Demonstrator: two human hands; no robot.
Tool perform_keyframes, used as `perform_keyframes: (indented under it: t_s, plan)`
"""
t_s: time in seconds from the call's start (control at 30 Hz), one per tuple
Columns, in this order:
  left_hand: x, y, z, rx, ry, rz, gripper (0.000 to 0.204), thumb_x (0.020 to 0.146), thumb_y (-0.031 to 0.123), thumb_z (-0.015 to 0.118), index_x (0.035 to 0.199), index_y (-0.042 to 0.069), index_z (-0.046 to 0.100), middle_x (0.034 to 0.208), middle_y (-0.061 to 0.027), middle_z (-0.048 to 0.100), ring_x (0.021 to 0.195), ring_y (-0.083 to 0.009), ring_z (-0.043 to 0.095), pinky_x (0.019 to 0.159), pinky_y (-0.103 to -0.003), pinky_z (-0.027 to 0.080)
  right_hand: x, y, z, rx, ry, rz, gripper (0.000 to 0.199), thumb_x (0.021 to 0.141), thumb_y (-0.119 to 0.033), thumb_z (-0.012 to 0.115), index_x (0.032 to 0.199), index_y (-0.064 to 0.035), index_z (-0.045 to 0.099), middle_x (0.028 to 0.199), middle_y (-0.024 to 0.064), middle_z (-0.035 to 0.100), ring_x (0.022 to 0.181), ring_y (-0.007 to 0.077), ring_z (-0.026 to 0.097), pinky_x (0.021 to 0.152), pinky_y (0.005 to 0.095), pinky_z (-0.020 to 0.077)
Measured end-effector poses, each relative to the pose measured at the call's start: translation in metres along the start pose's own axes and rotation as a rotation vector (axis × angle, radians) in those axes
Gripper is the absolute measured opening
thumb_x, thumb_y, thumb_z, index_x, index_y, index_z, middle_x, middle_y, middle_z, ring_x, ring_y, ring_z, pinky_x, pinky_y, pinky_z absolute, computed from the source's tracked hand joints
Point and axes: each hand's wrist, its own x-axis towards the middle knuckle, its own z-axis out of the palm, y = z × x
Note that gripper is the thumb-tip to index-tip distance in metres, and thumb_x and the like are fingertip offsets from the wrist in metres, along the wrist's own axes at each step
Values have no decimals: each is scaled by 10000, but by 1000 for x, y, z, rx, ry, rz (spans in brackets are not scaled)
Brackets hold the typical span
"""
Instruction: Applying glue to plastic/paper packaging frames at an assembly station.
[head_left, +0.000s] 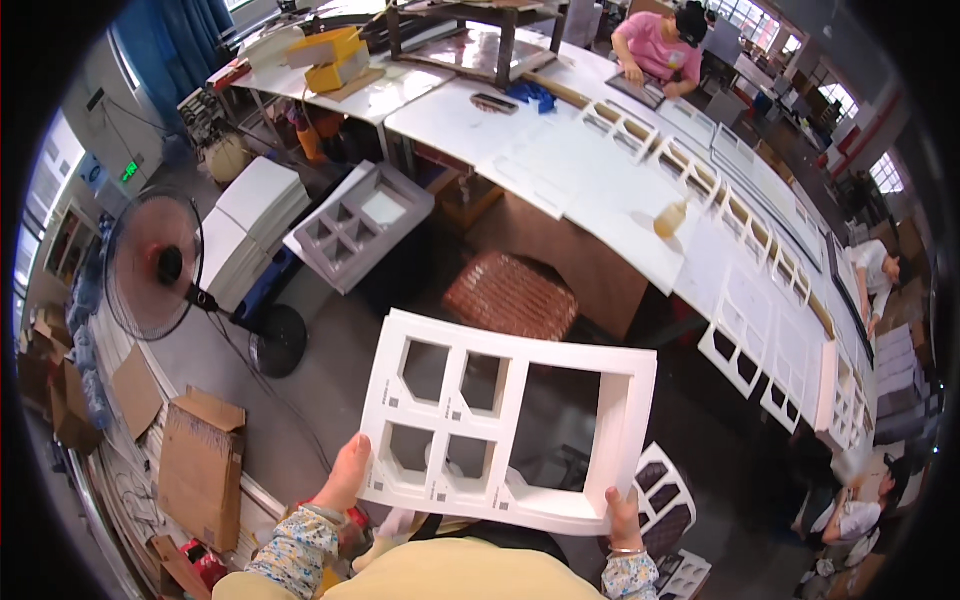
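Note:
I hold a thick white insert (514,410) in front of me, tilted, with one large rectangular opening on its right and several smaller cut-outs with cut corners on its left. Small dark printed marks sit beside the small openings. My left hand (346,478) grips its lower left edge, thumb on the side and the other fingers mostly hidden behind. At the lower right corner, my right hand (624,522) is closed on the same piece, thumb in front. Through the openings the floor and part of a chair show.
Ahead runs a long white table (600,215) bearing white frames (735,362) and a yellowish bottle (670,219). A brown woven stool (510,297) stands before it. Left are a grey insert (415,200), a floor fan (168,265) and a cardboard box (198,480). A pink-shirted person (655,50) works opposite.

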Motion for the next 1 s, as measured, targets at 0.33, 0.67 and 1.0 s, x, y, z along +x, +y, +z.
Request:
perform_keyframes:
  t_s: [0.33, 0.67, 1.0]
  plan:
    - [128, 105, -3, -172, -109, -315, 428, 863, 314, 519, 1174, 31, 444, 1028, -80, 575, 907, -154, 592, 754, -297, 502, 162, -71, 52, -72, -151, -6, 476, 791, -329, 624, 1037, 66, 524, 916, 69, 575, 837, 136, 524, 755, 269, 419]
    - [287, 185, -31, -330, -192, -234, 469, 801, 229, 631, 1157, -10, 440, 1063, -88, 568, 963, -196, 570, 868, -348, 450, 394, -200, 142, -325, -375, -105, 523, 770, -325, 652, 1109, 44, 504, 990, 53, 554, 910, 112, 489, 799, 248, 399]
    - [512, 267, -32, -502, -317, -203, 528, 773, 170, 666, 1193, -27, 413, 1164, -101, 511, 1083, -233, 485, 959, -364, 353, 674, -333, 288, -734, -457, -292, 535, 722, -439, 663, 990, 20, 596, 817, 42, 575, 768, 119, 517, 695, 249, 413]
